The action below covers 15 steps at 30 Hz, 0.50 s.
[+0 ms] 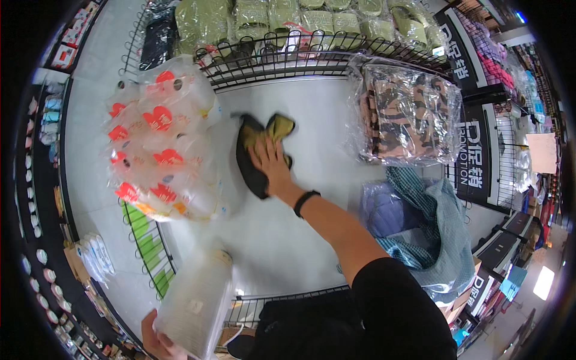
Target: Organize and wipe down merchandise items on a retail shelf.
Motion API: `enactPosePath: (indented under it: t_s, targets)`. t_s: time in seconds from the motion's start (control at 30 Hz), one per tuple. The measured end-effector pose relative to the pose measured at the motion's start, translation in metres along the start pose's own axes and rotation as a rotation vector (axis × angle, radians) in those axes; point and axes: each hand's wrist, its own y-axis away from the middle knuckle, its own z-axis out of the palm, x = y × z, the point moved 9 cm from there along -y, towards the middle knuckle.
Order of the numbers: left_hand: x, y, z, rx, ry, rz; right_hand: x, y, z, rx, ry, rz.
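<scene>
My right hand [274,168] presses down on a black and yellow cloth [253,157], its fingers spread over the bunched fabric. Beneath the cloth lies a smooth white display surface [315,135]. At the lower left, my left hand [159,339] grips a tall cylindrical stack in clear plastic wrap [195,301]; what is inside is blurred. Left of the cloth stand several translucent plastic packages with red printing [164,148]. They are close to the cloth, but whether they touch it is hard to tell.
A wire rack [288,63] holds bagged green slippers [315,24] along the far side. To the right are a bagged camouflage-pattern fabric [409,117], a purple wrapped item [387,209] and a teal checked bag [450,229]. Wire edging [155,256] runs along the left.
</scene>
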Motion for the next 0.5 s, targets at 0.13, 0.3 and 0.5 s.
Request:
enactPosePath:
  t_s: [0.13,0.3,0.5]
  targets:
    - [0.014,0.001,-0.014,0.132,-0.174,0.076,-0.092,0.148,0.024,-0.187,0.157,-0.508]
    - [-0.001,0.028,-0.051,0.195,0.104,0.166,-0.094,0.272,0.041,-0.314,0.096,-0.524]
    - [-0.076,0.069,-0.003,0.111,0.968,-0.153,-0.063,0.323,0.039,-0.230,0.035,-0.169]
